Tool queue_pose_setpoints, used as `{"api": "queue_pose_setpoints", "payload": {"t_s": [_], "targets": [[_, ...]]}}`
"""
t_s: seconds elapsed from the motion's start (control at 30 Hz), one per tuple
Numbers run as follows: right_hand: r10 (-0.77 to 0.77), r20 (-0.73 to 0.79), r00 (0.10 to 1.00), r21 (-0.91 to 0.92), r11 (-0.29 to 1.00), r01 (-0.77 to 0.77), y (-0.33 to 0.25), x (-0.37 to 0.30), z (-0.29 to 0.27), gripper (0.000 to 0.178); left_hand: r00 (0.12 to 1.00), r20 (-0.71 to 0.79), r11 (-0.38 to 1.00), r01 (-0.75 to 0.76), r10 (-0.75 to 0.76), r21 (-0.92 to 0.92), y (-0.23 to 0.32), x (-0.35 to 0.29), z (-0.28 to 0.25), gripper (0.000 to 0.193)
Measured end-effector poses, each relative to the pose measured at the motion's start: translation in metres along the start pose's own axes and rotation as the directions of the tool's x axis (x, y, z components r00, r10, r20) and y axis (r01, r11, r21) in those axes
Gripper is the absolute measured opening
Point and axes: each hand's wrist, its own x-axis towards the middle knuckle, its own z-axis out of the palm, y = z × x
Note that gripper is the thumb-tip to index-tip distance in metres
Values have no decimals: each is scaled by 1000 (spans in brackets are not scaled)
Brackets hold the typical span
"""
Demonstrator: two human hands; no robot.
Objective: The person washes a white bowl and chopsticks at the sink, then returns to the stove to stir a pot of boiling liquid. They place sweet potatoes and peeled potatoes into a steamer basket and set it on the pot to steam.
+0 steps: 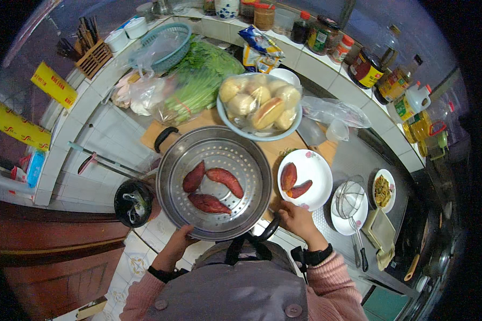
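Note:
A steel steamer pot (pixel 241 160) with a perforated base sits in front of me, three red-skinned sweet potato pieces (pixel 225 181) lying apart inside it. My left hand (pixel 178 247) grips its near left rim, the thumb on top and the other fingers mostly hidden below. At the near right, my right hand (pixel 300 220) is closed at the end of the pot's black handle (pixel 269 229); part of its grip is hidden. Just beyond that hand, a white flowered plate (pixel 318 184) carries two more sweet potato pieces (pixel 289 176).
Behind the pot stands a light-blue bowl (pixel 238 130) of bagged potatoes, beside leafy celery (pixel 198 85). To the right are a wire skimmer (pixel 351 199), a dish of cooked food (pixel 382 191) and a stove. Bottles and jars (pixel 322 35) line the back ledge. A black bin (pixel 124 206) stands lower left.

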Motion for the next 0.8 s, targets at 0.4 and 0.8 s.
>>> {"api": "queue_pose_setpoints", "payload": {"t_s": [0.4, 0.8], "targets": [[-2, -253, 967, 201, 978, 54, 1, 28, -74, 19, 993, 56, 873, 67, -107, 483, 68, -15, -26, 69], [-18, -200, 980, -230, 973, -29, -112, 148, -85, 38, 920, 302, 788, -375, 250, 489, 223, 6, -9, 36]]}}
